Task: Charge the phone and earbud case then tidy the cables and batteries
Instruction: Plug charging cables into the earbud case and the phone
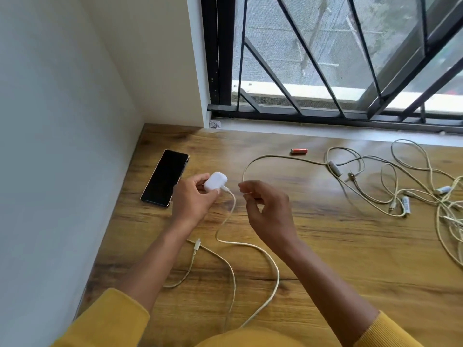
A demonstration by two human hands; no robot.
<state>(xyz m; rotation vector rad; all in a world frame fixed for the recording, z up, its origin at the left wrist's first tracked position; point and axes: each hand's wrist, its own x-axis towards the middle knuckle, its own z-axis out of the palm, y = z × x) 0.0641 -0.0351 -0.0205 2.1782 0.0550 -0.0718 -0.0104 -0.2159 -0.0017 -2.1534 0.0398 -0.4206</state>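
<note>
Lying face up at the far left of the table (325, 246), the phone (164, 181) shows a dark screen. Just right of it the left hand (193, 199) grips the white case (215, 181), with a white cable (250, 246) plugged into its right end. The right hand (268, 209) hangs beside it, fingers loosely curled, holding nothing. A red battery (299, 151) and tangled cables (400, 186) lie far right.

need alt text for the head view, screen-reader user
A person's left hand holds a white earbud case with a white cable plugged in; the right hand hovers beside it. On the wooden table lie a dark phone, tangled cables and a red battery.
</note>
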